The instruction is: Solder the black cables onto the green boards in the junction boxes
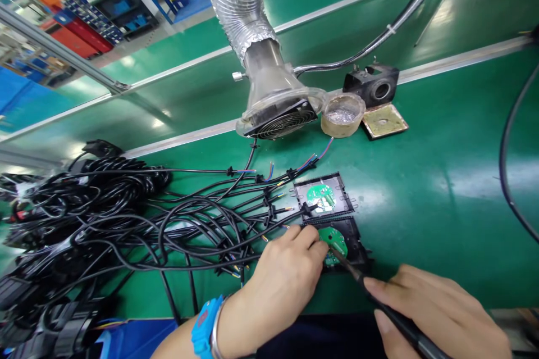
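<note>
My left hand (pixel 290 269) is closed in a pinch over the left side of a round green circuit board (pixel 340 240). A black cable (pixel 197 266) runs from the left up to this hand, its end hidden under the fingers. The board sits in a square black housing (pixel 356 230). My right hand (pixel 433 308) grips a soldering iron (pixel 387 307) like a pen, its tip at the board close to my left fingertips. Just behind, a second black housing (pixel 343 193) carries another green board (pixel 316 195), with a cable end lying over it.
Several black cables (pixel 185 218) with bared coloured wires spread from a coiled heap (pixel 113 182) at left. A fume extractor (pixel 273 83) hangs behind the housings. Beside it stand a round tub (pixel 343 114) and an iron stand (pixel 374 85) with a sponge (pixel 384 121). A blue bin (pixel 138 339) is front left.
</note>
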Demonstrator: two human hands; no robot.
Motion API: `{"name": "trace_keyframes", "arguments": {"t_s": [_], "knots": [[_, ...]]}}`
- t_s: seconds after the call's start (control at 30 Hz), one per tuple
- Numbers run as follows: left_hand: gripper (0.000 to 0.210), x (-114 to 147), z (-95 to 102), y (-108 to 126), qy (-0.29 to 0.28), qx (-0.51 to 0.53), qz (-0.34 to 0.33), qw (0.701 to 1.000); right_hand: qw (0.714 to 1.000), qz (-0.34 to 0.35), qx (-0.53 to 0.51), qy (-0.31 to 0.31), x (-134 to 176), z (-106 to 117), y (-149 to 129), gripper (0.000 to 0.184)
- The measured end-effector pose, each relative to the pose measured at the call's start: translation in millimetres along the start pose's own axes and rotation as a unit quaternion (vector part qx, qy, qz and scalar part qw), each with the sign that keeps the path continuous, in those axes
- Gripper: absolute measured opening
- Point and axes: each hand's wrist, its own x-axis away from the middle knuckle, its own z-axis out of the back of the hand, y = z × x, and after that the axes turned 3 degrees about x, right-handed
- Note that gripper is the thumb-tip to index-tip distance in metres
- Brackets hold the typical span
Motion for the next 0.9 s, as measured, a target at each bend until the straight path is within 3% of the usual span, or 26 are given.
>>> {"name": "trace_keyframes", "arguments": {"t_s": [0.73, 0.9], "knots": [[0.015, -1.0, 1.3, -0.5, -0.028, 0.022, 0.0, 0.999, 1.0, 0.017, -0.009, -0.018, 3.3, 2.9, 1.9, 0.023], [0.015, -0.7, -0.8, -1.2, -0.027, 0.02, -0.002, 0.999, 1.0, 0.015, -0.002, 0.005, 12.1, 6.5, 4.5, 0.02]]}}
